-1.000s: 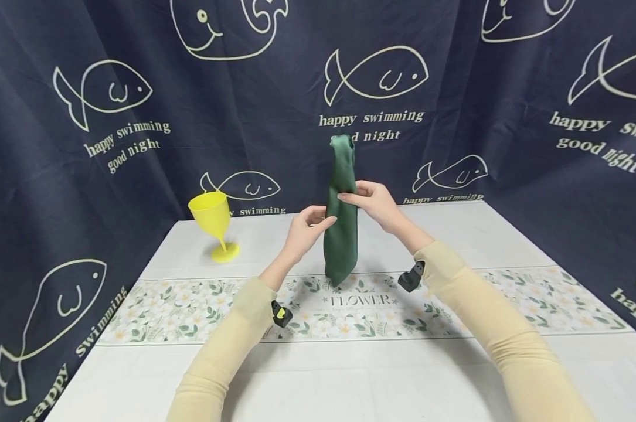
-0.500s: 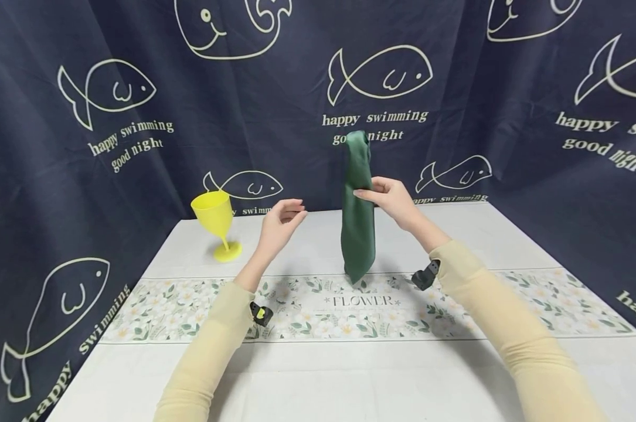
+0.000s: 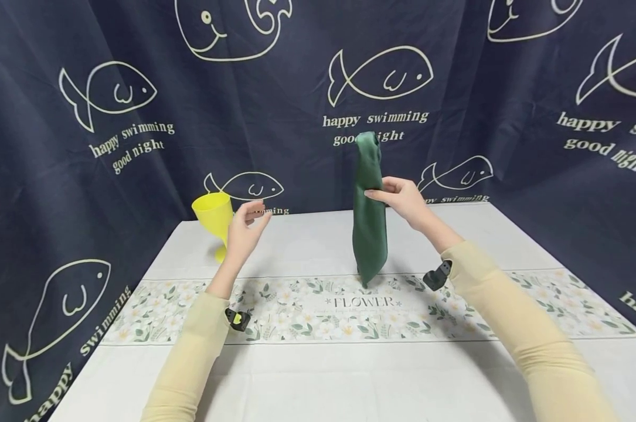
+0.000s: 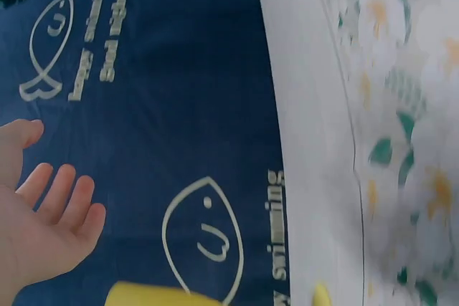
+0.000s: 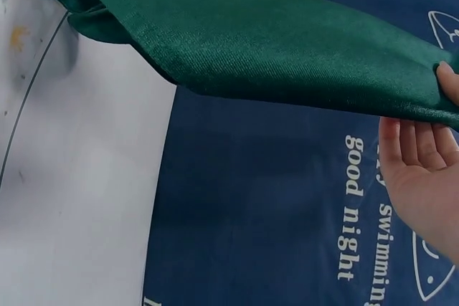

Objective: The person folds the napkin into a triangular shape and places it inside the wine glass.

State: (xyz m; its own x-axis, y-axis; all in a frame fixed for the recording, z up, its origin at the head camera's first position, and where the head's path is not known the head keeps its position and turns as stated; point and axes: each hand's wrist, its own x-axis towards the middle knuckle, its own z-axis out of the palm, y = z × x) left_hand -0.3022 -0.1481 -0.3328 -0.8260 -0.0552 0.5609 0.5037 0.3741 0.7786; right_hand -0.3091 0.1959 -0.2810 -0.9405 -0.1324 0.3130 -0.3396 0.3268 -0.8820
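Note:
A folded green satin cloth (image 3: 369, 228) hangs upright above the table, its lower end narrowing to a point. My right hand (image 3: 404, 202) pinches it by its right side, thumb in front; the right wrist view shows the fingers behind the cloth (image 5: 272, 48). On the left, my left hand (image 3: 246, 231) holds nothing, its fingers loosely bent and apart from the thumb. Beside it stands a yellow plastic goblet (image 3: 212, 212), whose stem is partly hidden behind that hand in the head view. The goblet's rim (image 4: 161, 295) shows at the bottom of the left wrist view.
A white tablecloth (image 3: 307, 375) covers the table, with a floral band (image 3: 307, 322) reading "FLOWER" across it. Behind and at both sides hangs a dark blue curtain (image 3: 275, 129) with fish drawings, close to the table's back edge.
My left hand has let go of the green cloth and moved left to the goblet. My right hand has carried the cloth a little to the right.

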